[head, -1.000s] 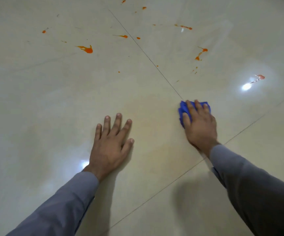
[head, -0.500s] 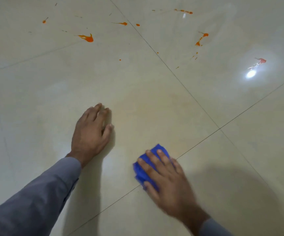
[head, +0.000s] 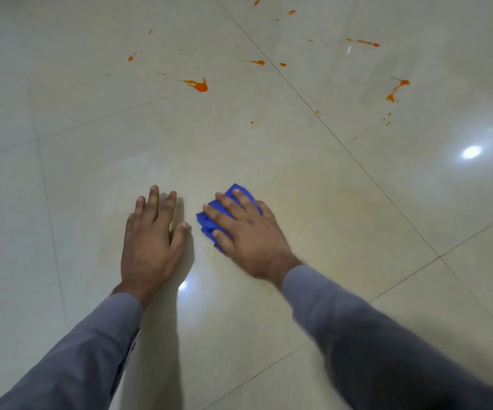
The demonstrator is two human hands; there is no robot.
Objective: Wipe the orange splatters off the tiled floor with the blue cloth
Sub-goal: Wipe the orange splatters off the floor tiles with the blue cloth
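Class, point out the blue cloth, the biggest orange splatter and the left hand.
blue cloth (head: 206,221): head view, bare left edge.
biggest orange splatter (head: 201,86): head view, its thick blob.
left hand (head: 148,244): head view, back of the hand.

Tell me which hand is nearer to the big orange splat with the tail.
Left. The left hand lies flat on the floor almost straight below the big orange splat. The right hand, pressing on the blue cloth, sits below and further to the right.

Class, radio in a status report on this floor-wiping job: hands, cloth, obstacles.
Left hand flat on floor. Right hand presses blue cloth. Orange splatters lie ahead, untouched. Nothing in the way.
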